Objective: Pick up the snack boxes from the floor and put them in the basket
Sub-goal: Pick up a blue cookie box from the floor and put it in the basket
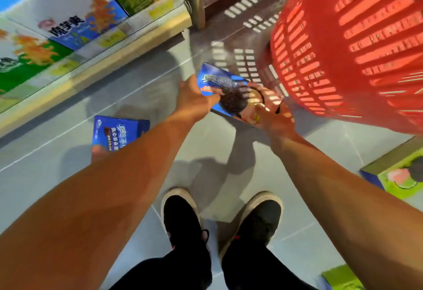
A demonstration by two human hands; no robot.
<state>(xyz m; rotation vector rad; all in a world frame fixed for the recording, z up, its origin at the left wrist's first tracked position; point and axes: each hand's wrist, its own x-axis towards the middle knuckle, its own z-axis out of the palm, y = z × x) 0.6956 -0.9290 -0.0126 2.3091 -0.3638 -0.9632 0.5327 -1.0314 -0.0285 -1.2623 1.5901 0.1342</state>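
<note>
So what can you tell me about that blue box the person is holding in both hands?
The blue snack box looks like printed cardboard, with white lettering and a dark round biscuit pictured on its face. It is tilted, held above the grey floor right beside the red basket, not yet inside. The left hand grips its near-left edge and the right hand its lower-right end.

We see bare forearms, dark trousers (174, 273), and black shoes (183, 218) with pale, perhaps off-white, soles.

We see a red slatted plastic basket (357, 44) over a grey tiled floor (142, 97). The blue cardboard snack box with a dark biscuit picture (225, 90) matches another blue box (119, 132), and the shoes (180, 218) are black.
</note>
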